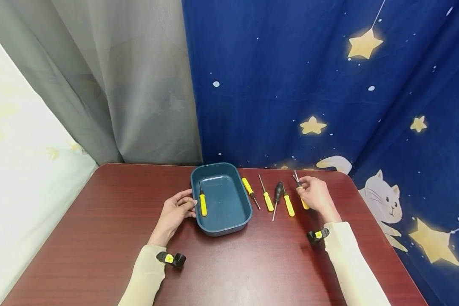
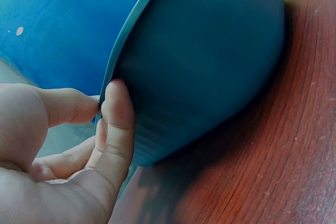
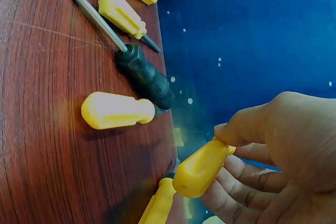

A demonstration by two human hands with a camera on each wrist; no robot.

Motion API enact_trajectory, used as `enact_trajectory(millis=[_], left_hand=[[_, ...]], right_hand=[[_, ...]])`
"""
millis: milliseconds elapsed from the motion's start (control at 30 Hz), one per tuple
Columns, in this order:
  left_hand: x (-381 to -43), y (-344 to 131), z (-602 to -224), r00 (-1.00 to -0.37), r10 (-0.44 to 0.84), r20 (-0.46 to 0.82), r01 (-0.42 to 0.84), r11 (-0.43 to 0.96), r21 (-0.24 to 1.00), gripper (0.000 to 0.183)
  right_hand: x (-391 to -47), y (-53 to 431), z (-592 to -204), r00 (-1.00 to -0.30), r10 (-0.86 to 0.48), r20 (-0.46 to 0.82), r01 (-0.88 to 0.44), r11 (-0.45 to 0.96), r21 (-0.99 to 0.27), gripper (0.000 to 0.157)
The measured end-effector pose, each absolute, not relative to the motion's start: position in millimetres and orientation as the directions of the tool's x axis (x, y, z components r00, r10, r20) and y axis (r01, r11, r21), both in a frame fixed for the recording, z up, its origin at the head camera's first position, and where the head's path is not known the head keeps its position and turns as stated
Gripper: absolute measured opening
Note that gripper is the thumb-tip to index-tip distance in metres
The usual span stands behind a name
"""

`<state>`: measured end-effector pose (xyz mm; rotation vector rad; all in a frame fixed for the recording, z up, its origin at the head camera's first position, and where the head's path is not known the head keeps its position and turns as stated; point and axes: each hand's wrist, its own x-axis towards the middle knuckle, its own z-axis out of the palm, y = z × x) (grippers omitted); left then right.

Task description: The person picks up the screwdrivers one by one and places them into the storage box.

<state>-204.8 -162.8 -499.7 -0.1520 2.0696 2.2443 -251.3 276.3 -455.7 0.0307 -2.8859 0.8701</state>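
Pinched between thumb and curled fingers of the right hand (image 1: 315,195), with no gap around the handle: a yellow-handled plastic screwdriver (image 3: 199,171), glossy and bright, rounded at the butt, narrowing toward the thumb, near the far right of the reddish-brown wood-grain table (image 1: 229,272). Just beside it, on the table, another yellow screwdriver with a black collar (image 3: 159,203). At the left hand (image 1: 176,210), a narrow pinch, thumb and fingers on opposite faces of the rim of a dark teal, round-cornered plastic container (image 1: 225,204). Inside, near the left wall, a slim yellow screwdriver with a dark shaft (image 1: 203,205). Between container and right hand, in a loose row, three more yellow screwdrivers (image 1: 268,202) and a black-handled screwdriver with a silver shaft (image 1: 278,192). Hidden behind the fingers in the right wrist view: the held screwdriver's shaft. Hard to assign in the head view: two shafts close together beyond the right hand. Cut off at the right wrist view's lower edge: the collared screwdriver's handle. Out of sight in the left wrist view: the container's floor.
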Motion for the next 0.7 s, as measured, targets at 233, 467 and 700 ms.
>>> enact_trajectory(millis=[233, 467, 700], left_hand=[[-204.2, -161.6, -499.0, -0.991, -0.013, -0.132, -0.131, -0.070, 0.989, 0.051], [-204.2, -161.0, -498.9, -0.992, -0.007, -0.124, -0.124, -0.068, 0.990, 0.052], [-203.2, -162.7, -500.0, -0.993, -0.006, -0.120, -0.119, -0.060, 0.991, 0.051]], right_hand=[[-251.1, 269.8, -455.8, -0.990, 0.005, 0.144, -0.077, 0.830, -0.552, 0.039], [-249.5, 265.6, -454.5, -0.991, 0.007, 0.134, -0.071, 0.822, -0.566, 0.039], [-249.0, 259.5, -453.2, -0.988, -0.007, 0.151, -0.092, 0.820, -0.565, 0.038]])
